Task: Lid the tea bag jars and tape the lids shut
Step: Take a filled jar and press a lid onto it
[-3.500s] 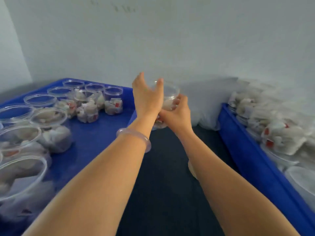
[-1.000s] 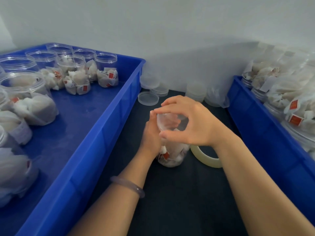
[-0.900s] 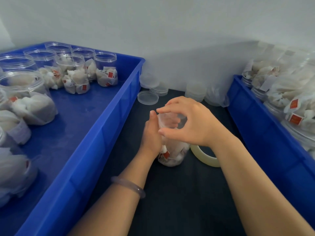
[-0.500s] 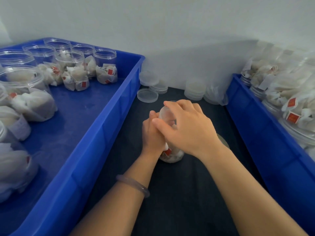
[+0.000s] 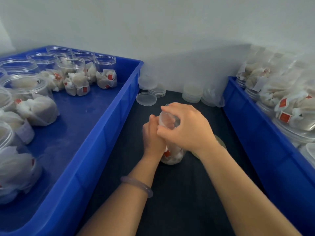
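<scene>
On the jar [image 5: 172, 158], right hand [image 5: 187, 132] now lower over lid [image 5: 167, 118]

Soft, even, cool light fills the scene. A faint shadow lies on the wall [image 5: 196, 65] behind the lids [image 5: 191, 94]. Wide-angle bend curves the crate [image 5: 109, 133] rim. The jars [image 5: 17, 171] at the left edge are smeared, and the whole view is slightly soft.
</scene>
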`<state>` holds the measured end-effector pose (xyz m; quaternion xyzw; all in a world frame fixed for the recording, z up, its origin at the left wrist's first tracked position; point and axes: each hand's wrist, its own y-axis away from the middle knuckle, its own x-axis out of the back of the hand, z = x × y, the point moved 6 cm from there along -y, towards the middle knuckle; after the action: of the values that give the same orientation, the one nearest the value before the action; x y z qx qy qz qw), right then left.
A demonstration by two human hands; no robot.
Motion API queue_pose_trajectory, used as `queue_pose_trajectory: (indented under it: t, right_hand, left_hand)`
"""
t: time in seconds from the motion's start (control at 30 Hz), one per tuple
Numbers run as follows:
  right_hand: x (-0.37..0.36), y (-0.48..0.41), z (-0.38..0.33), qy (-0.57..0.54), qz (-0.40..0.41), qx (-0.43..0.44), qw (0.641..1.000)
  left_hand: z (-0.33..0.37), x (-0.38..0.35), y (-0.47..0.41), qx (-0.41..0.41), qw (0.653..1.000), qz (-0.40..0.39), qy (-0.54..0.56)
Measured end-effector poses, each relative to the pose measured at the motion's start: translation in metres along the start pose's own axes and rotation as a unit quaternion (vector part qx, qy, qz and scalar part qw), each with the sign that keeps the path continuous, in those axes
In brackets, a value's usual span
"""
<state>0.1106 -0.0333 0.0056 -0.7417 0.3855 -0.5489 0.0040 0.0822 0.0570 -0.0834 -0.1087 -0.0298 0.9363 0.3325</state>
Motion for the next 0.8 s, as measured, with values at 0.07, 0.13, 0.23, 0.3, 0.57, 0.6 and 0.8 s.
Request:
queue_pose_trajectory:
  t: [0.07,0.13,0.23,0.3,0.57,0.6,0.8]
  right_hand:
    - [-0.001,-0.001,0.004,0.028,-0.015,0.017,0.999]
    - [-0.003,-0.005,0.012,0.022,-0.084,0.035,0.996]
    - [0.002,0.001,0.009,-0.001,0.006,0.026,1.0]
    - [0.003,0.007,0.001,0.024,0.085,0.02,0.996]
    - [-0.012,0.061,0.104,-0.001,-0.145,-0.211,0.967]
    - [-0.019,0.071,0.111,0.048,-0.196,-0.209,0.957]
    - [-0.016,0.082,0.11,-0.053,-0.108,-0.18,0.976]
  left_hand:
    - [-0.002,-0.003,-0.005,0.029,0.997,-0.06,0.041]
    - [-0.001,-0.011,-0.005,0.045,0.986,-0.149,0.06]
    - [-0.003,-0.009,-0.004,0.03,0.994,-0.098,0.022]
    - [-0.002,-0.004,-0.004,-0.01,0.998,-0.019,-0.052]
    - [0.004,0.008,-0.004,0.0,0.997,0.064,-0.052]
    - [0.005,0.011,-0.002,-0.016,0.994,0.073,-0.074]
    - [0.048,0.012,0.048,-0.357,0.912,-0.034,-0.198]
